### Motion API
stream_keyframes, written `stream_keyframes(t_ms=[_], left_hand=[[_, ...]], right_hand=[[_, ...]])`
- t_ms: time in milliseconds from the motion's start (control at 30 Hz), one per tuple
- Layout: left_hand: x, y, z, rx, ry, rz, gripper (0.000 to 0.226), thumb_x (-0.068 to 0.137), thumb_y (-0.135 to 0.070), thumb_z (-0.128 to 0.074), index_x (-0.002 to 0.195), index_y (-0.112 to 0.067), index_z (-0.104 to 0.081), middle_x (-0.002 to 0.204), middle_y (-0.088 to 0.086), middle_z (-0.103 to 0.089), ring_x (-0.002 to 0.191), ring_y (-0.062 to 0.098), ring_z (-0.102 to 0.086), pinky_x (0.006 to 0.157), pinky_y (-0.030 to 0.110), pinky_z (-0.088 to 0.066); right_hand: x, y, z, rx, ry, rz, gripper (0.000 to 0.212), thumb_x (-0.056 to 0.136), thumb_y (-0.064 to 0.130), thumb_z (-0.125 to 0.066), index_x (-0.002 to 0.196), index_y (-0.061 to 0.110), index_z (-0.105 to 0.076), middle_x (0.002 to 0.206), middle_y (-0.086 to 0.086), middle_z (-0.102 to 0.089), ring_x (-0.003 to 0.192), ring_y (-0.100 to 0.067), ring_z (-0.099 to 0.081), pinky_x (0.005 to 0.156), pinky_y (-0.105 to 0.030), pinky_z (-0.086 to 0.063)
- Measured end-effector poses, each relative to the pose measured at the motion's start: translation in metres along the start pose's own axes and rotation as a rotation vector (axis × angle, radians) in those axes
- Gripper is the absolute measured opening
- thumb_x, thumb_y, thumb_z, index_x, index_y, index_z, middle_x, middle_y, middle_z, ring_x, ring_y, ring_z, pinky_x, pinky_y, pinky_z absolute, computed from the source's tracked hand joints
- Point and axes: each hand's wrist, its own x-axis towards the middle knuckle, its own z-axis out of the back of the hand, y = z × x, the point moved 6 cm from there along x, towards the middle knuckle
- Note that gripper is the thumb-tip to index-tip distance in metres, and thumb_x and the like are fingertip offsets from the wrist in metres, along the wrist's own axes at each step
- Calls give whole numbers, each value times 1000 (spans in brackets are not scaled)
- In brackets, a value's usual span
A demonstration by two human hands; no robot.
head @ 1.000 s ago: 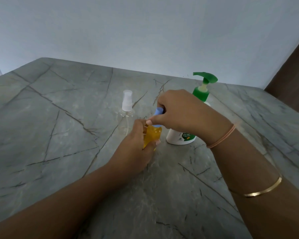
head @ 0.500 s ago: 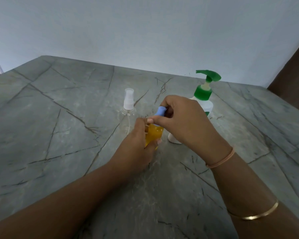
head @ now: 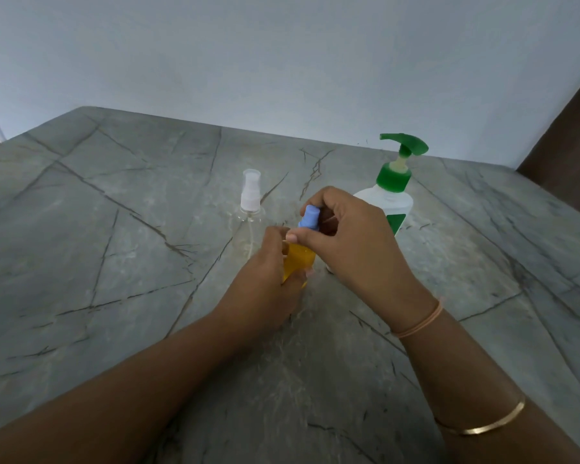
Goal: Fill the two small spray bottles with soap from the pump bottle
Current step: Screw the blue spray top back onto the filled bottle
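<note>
Head view: a grey stone table (head: 114, 229) with dark veins fills the lower part, and behind it is a plain pale wall (head: 282, 55). At the right edge there is a dark brown surface (head: 570, 145); what it is, I cannot tell.

There are 3 bottles on the table, near its middle. The yellow bottle (head: 298, 259) stands upright between the 2 hands, and its body shows yellow-orange liquid. The left hand (head: 268, 283) grips this bottle from the left side, with the fingers curled round the body, so the lower part of the bottle is hidden. The right hand (head: 352, 242) comes from the right and pinches the blue cap (head: 310, 217) on top of the bottle. Its thumb lies at the base of the cap and the other fingers are bent over the far side. Whether the cap sits tight on the neck, I cannot tell.

The clear bottle (head: 250, 222) stands upright just behind and to the left of the left hand, with a white cap (head: 251, 190) on it. Its body looks transparent, and a thin tube is seen inside.

The pump bottle (head: 394, 202) is white and stands behind the right hand, partly hidden by it. Its green pump (head: 404, 145) points to the left. No hand touches it.

The right forearm carries a thin pink band (head: 419, 324) at the wrist and a gold bangle (head: 482, 426) nearer to the camera.
</note>
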Motion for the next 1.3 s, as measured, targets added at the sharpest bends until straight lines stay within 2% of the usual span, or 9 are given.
stream_keyframes(t_ms=[133, 233, 333, 467, 667, 900, 1100, 1200, 1300], left_hand=[[1, 0, 1, 17, -6, -1, 40, 89, -28, -56, 119, -30, -30, 103, -11, -53, 74, -3, -50, 58, 6, -41], [1, 1, 0, 10, 4, 7, 40, 89, -30, -56, 116, -34, -28, 100, -18, -44, 71, -11, -45, 51, 0, -36], [1, 0, 1, 25, -1, 15, 40, 89, -31, -56, 116, -35, -26, 100, -16, -42, 68, -7, -44, 50, 3, -37], [1, -3, 2, 19, -1, 2, 42, 90, -24, -57, 122, -24, -30, 105, -5, -52, 86, 8, -53, 67, 13, -43], [0, -4, 2, -4, 15, -7, 39, 89, -24, -57, 118, -27, -31, 106, -10, -51, 89, 6, -52, 64, 7, -40], [0, -5, 2, 9, 13, 17, 42, 90, -22, -56, 122, -25, -29, 111, -1, -53, 88, 8, -52, 67, 11, -41], [0, -5, 2, -27, 30, 30, 40, 90, -25, -56, 121, -24, -31, 120, -9, -49, 103, 9, -49, 76, 12, -42], [1, -2, 1, -28, 21, 51, 41, 89, -26, -58, 119, -28, -31, 110, -13, -43, 96, 5, -44, 66, 7, -34], [2, 1, 2, -7, 2, 53, 39, 89, -28, -58, 114, -33, -29, 107, -13, -44, 85, 1, -45, 60, 4, -31]], right_hand=[[-2, -6, -7, 76, 131, -55, 62, 76, 37, -73, 128, 20, -46, 111, 1, -60, 97, -8, -55, 81, -14, -43], [-5, -6, -7, 196, 241, -16, 57, 83, 13, -67, 136, 17, -43, 134, -3, -54, 119, -12, -52, 101, -27, -43], [-2, -6, -2, 215, 145, -1, 35, 81, 7, -68, 116, 11, -61, 112, -7, -67, 101, -13, -63, 91, -28, -51], [-2, -6, -4, -3, -10, -18, 32, 76, 34, -74, 93, 15, -55, 86, 0, -62, 76, -11, -56, 66, -13, -44], [-6, -2, -8, 183, 193, 26, 53, 84, 16, -67, 133, 15, -47, 127, -1, -56, 112, -9, -52, 99, -28, -45], [-4, -2, -6, -54, -45, 9, 31, 81, 33, -70, 101, 11, -62, 92, -3, -63, 82, -12, -56, 78, -23, -48], [-7, -13, -11, 266, 222, -88, 63, 83, 26, -67, 139, 18, -37, 124, 2, -56, 113, -9, -53, 95, -22, -45], [-6, -14, -6, 338, 202, -68, 43, 84, 2, -63, 126, 9, -54, 118, -8, -65, 106, -11, -61, 95, -26, -49], [-4, -13, -3, 197, 42, -74, 26, 78, 17, -73, 102, 11, -65, 92, -2, -70, 84, -12, -65, 81, -28, -55]])
